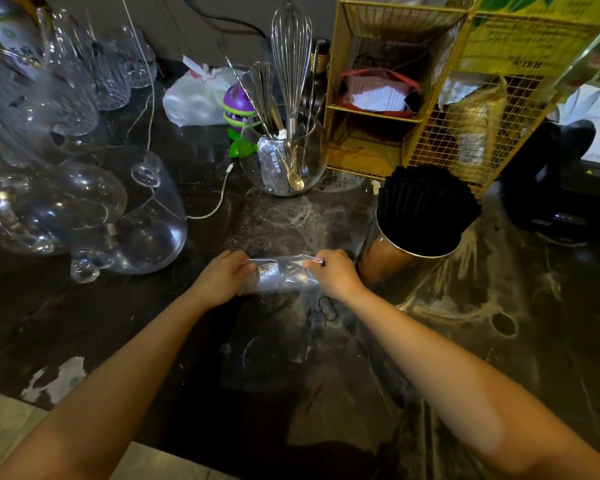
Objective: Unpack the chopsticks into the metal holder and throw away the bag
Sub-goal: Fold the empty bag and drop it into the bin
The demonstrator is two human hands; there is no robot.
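A clear plastic bag point(282, 274) is stretched between both hands just above the dark marble counter. My left hand point(222, 276) grips its left end and my right hand point(334, 271) pinches its right end. The bag looks rolled or folded, and I see no chopsticks in it. To the right of my right hand stands the metal holder point(392, 258), packed with many black chopsticks point(426, 206) standing upright.
A round glass bowl point(284, 161) with a whisk and spoons stands behind the bag. Large glass vessels point(118, 216) crowd the left. A gold wire rack point(413, 98) rises at the back right. A white cable point(215, 199) crosses the counter point(326, 393), near a small rubber band point(327, 308).
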